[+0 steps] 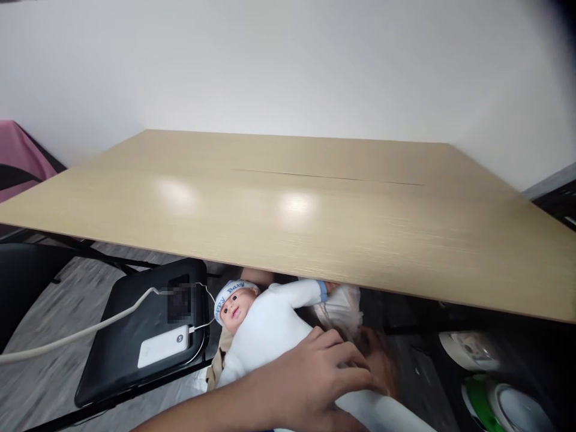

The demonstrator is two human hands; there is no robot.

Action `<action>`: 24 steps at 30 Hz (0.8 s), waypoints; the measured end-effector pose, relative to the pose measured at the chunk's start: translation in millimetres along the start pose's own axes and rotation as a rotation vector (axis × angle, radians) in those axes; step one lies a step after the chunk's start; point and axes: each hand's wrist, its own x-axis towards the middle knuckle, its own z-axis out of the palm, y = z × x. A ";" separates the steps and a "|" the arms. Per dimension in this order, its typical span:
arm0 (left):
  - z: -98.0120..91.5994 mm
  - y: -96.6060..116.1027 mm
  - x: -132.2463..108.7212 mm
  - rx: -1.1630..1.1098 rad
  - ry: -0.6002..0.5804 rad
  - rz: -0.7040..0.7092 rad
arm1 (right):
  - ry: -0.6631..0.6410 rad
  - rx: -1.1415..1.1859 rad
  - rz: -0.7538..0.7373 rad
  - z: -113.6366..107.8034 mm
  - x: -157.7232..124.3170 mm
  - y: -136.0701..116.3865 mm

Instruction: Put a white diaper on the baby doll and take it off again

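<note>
While our left hand point(324, 375) lies palm down over the white-bodied baby doll point(270, 339), the relation that counts is between its fingers and the doll's long axis, which slants from the head at upper left to the legs at lower right. The doll lies face up on the near side of the pale wood-grain counter point(288, 240), lower than its top, one blue-cuffed arm point(299, 294) stretched to the counter's edge. Our forearm crosses from the lower left, so the fingers point rightward over the lower trunk; the head, in its white cap with blue lettering point(227, 297), lies the other way, up and to the left. Those fingers are bent and close together, the thumb set apart; whether they grip the doll or merely rest on it, we cannot tell. We judge this hand well placed to steady the trunk. Just past the fingertips shows a blurred bare limb point(380, 363); we cannot tell whether it is our right hand, nor how that hand's fingers stand.
</note>
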 end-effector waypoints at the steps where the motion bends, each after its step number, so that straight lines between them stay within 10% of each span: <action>1: 0.5 -0.1 -0.1 0.000 -0.008 -0.007 | 0.022 -0.004 -0.002 4.0 2.0 0.3; 12: 2.2 2.7 -8.8 -0.025 0.026 0.009 | 0.584 -0.020 -0.293 -3.8 -5.3 -16.2; 24: -0.4 4.0 -4.7 0.002 -0.032 0.002 | 0.113 0.043 -0.508 8.3 34.6 -53.3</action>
